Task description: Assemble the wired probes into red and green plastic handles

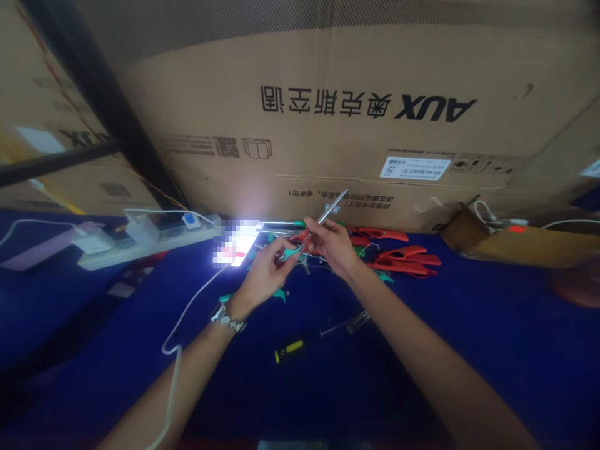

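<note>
My left hand [265, 273], with a metal watch [227, 317] on its wrist, is closed on a small teal plastic piece [291, 253]. Just to its right, my right hand [334, 245] pinches a thin silver metal rod [334, 206] that slants up and to the right. The rod's lower end runs toward the teal piece; whether they are joined I cannot tell. Beyond and beside my hands lie red plastic handle-like parts [405, 261] and several metal rods. Another teal piece [280, 295] rests on the blue surface below my left hand.
A black and yellow screwdriver [293, 349] lies nearer me on the blue cloth [309, 400]. A bright phone-like screen [246, 244] trails a white cable [177, 344] across my left forearm. Behind stand a power strip [110, 250] and a large cardboard box [328, 144].
</note>
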`<act>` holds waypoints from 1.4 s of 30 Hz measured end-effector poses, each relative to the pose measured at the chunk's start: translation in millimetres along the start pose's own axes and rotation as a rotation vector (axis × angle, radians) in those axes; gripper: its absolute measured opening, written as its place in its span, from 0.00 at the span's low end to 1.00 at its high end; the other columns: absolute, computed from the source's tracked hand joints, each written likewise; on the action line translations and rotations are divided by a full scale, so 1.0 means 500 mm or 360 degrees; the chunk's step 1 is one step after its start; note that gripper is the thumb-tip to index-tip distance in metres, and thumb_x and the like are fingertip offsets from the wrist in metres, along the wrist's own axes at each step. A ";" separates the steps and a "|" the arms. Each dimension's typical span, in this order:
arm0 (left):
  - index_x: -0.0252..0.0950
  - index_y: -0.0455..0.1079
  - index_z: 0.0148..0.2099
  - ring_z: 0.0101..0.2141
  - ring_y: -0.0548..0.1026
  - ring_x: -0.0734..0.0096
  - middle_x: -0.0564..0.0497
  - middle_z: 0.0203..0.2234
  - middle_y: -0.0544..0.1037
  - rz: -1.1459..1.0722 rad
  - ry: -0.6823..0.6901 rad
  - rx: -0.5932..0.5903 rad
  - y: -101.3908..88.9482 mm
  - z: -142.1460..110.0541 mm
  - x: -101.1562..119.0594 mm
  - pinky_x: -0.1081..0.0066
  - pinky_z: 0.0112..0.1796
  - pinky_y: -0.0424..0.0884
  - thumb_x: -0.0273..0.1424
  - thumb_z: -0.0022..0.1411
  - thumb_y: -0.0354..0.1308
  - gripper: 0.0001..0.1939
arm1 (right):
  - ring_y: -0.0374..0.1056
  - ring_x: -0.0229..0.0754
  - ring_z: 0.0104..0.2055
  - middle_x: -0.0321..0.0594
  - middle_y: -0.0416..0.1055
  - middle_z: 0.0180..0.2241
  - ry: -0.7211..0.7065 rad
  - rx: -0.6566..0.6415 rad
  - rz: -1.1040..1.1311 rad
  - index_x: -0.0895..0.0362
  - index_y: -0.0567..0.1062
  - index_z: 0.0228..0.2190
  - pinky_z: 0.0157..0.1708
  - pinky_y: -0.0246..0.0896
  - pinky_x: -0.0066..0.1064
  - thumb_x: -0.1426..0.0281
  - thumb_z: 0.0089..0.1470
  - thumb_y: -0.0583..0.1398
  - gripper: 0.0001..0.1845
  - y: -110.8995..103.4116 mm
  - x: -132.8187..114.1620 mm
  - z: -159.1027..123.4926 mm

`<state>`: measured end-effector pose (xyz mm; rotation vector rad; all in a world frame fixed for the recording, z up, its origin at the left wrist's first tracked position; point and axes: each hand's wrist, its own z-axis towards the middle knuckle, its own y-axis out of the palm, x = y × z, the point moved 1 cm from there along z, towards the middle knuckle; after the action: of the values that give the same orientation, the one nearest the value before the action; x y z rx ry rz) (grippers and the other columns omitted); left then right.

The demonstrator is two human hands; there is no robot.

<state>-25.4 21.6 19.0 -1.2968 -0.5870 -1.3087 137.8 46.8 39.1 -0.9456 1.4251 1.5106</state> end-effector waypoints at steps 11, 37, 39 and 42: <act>0.38 0.67 0.38 0.20 0.61 0.77 0.56 0.24 0.70 0.0262 0.0146 0.0134 -0.003 0.005 -0.016 0.76 0.22 0.56 0.37 0.65 0.58 0.08 | 0.68 0.35 0.16 0.34 0.73 0.16 -0.0097 -0.0078 -0.0192 0.58 0.74 0.22 0.19 0.67 0.26 0.51 0.35 0.74 0.25 -0.009 0.006 0.001; 0.38 0.73 0.31 0.19 0.69 0.70 0.54 0.18 0.73 0.0738 -0.0068 0.0171 0.060 -0.018 0.013 0.71 0.23 0.58 0.41 0.65 0.58 0.14 | 0.68 0.36 0.17 0.30 0.70 0.17 -0.0423 0.0454 -0.0180 0.56 0.73 0.24 0.19 0.68 0.29 0.53 0.38 0.72 0.22 -0.026 -0.016 0.010; 0.38 0.74 0.41 0.23 0.74 0.66 0.52 0.23 0.76 0.0728 -0.0040 0.0248 0.061 -0.012 0.010 0.71 0.26 0.63 0.41 0.64 0.60 0.12 | 0.68 0.37 0.17 0.30 0.70 0.17 -0.0423 0.0475 -0.0175 0.55 0.72 0.24 0.20 0.69 0.30 0.52 0.39 0.72 0.22 -0.024 -0.019 0.009; 0.38 0.74 0.47 0.35 0.79 0.59 0.46 0.35 0.81 0.0733 0.0078 0.0261 0.062 -0.006 0.009 0.65 0.35 0.71 0.39 0.64 0.61 0.13 | 0.69 0.37 0.17 0.29 0.70 0.16 -0.0422 0.0489 -0.0173 0.55 0.71 0.25 0.20 0.68 0.30 0.52 0.41 0.71 0.22 -0.018 -0.021 0.006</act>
<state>2.9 10.2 11.3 -1.1737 -0.3260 -0.8903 150.4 49.2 45.7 -0.6010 1.3411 1.2410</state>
